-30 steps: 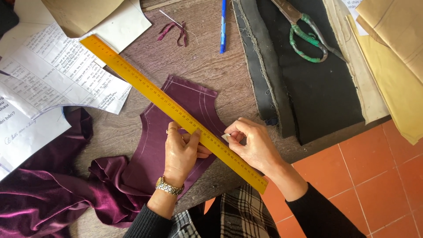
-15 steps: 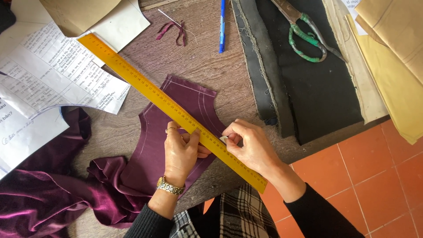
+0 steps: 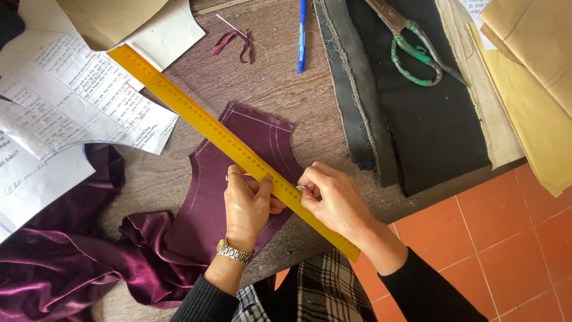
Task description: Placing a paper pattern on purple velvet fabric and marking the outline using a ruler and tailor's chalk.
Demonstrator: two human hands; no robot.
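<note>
While the yellow ruler (image 3: 226,140) lies slantwise across the cut piece of plum fabric (image 3: 238,179), I press it flat with my left hand (image 3: 247,206), fingers spread and bearing down on its lower half, not curled around anything. That ruler runs from the printed paper sheets (image 3: 77,101) at upper left down past the worktop (image 3: 286,89) edge near my lap. My right hand (image 3: 336,200) sits just on the other side of the ruler, fingertips pinched tight on a small pale marker (image 3: 300,188), chalk I think, though it is too small to tell for sure; its tip touches the fabric right against the ruler's edge. The fabric piece lies flat near the front edge of the worktop, with pale curved lines along its upper right side. On my left wrist is a gold watch (image 3: 233,250), and a ring shows on one finger.

To the left, a heap of purple velvet (image 3: 65,262) spills off the fabric piece toward the corner. Above it a few purple scraps (image 3: 235,43) lie beside a blue pen (image 3: 302,36). Further right a dark cloth (image 3: 411,113) carries scissors with green-wrapped handles (image 3: 414,45), and tan paper (image 3: 530,77) overlaps the far right. Orange floor tiles (image 3: 512,238) show below the worktop.
</note>
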